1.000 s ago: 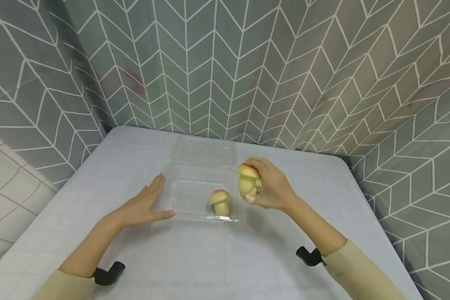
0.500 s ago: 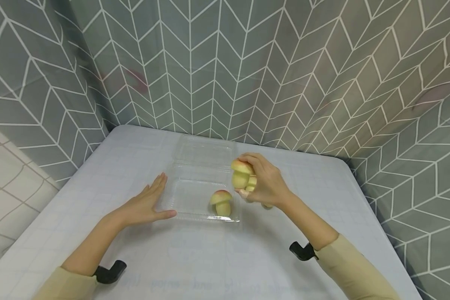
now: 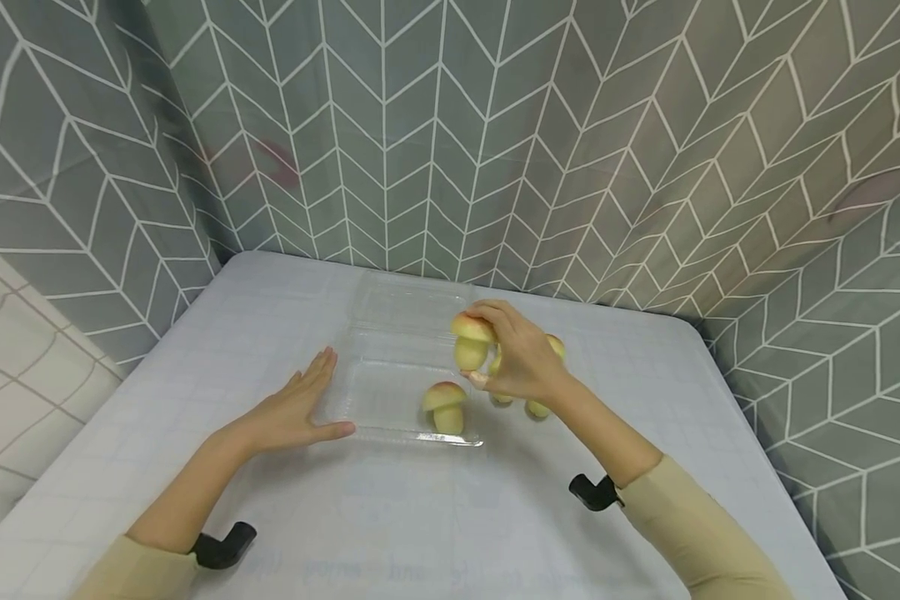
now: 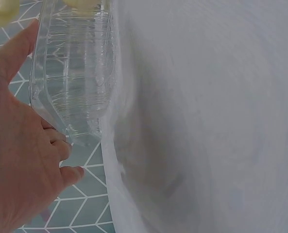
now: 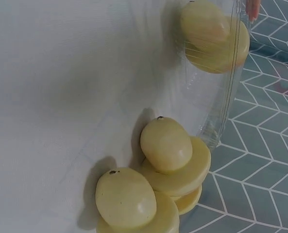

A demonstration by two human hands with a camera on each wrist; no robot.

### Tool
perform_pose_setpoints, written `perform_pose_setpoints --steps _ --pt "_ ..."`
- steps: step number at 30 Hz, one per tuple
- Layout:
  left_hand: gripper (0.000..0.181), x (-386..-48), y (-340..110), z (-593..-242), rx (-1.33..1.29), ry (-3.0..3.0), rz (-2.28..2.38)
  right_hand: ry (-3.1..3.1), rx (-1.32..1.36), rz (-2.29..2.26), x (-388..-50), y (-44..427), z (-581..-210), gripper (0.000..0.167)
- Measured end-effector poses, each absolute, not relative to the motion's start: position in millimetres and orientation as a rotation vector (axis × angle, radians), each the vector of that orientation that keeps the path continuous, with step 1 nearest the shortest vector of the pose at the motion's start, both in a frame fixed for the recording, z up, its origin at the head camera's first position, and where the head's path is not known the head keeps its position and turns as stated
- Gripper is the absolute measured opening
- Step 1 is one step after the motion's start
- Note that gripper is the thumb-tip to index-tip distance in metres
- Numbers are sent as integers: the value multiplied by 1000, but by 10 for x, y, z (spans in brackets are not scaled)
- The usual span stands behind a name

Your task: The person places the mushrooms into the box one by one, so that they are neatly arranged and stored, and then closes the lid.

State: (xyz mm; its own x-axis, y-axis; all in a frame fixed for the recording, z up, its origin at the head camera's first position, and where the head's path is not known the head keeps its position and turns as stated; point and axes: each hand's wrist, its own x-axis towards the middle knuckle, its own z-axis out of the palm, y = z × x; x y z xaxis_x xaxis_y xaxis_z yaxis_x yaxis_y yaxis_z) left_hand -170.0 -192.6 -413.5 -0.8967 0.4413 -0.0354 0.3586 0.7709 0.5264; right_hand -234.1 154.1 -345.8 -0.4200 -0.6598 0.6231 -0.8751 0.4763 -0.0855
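In the head view a clear plastic clamshell box [image 3: 382, 392] lies with its lid folded back. One toy-like mushroom [image 3: 446, 408], yellow with a reddish cap top, stands in its front right corner. My right hand [image 3: 521, 354] pinches another mushroom [image 3: 471, 343] upright above the box's right side. Past that hand, partly hidden by it, more mushrooms [image 3: 537, 408] sit on the table; the right wrist view shows two stems [image 5: 126, 199] close together. My left hand [image 3: 288, 417], fingers spread, rests at the box's left side, and in the left wrist view a digit touches the wall [image 4: 39, 73].
A white cloth [image 3: 420, 517] covers the table. Grey chevron curtains [image 3: 435, 142] stand right behind its back edge and along both sides. The open lid [image 3: 412, 302] reaches almost to that back edge.
My right hand has moved left with its mushroom, from beside the box to above its right edge, uncovering mushrooms behind it. My left hand stays at the box.
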Motion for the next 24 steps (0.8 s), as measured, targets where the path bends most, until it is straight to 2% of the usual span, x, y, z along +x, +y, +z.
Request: perform_pose_setpoints --steps 15,24 --pt "114 -1690 -1928 -4139 635 2806 808 -2499 1231 436 -2494 1476 -3583 76" --pt "114 -1693 -1933 -4163 645 2811 809 -2608 1324 294 -2600 1389 -3628 73"
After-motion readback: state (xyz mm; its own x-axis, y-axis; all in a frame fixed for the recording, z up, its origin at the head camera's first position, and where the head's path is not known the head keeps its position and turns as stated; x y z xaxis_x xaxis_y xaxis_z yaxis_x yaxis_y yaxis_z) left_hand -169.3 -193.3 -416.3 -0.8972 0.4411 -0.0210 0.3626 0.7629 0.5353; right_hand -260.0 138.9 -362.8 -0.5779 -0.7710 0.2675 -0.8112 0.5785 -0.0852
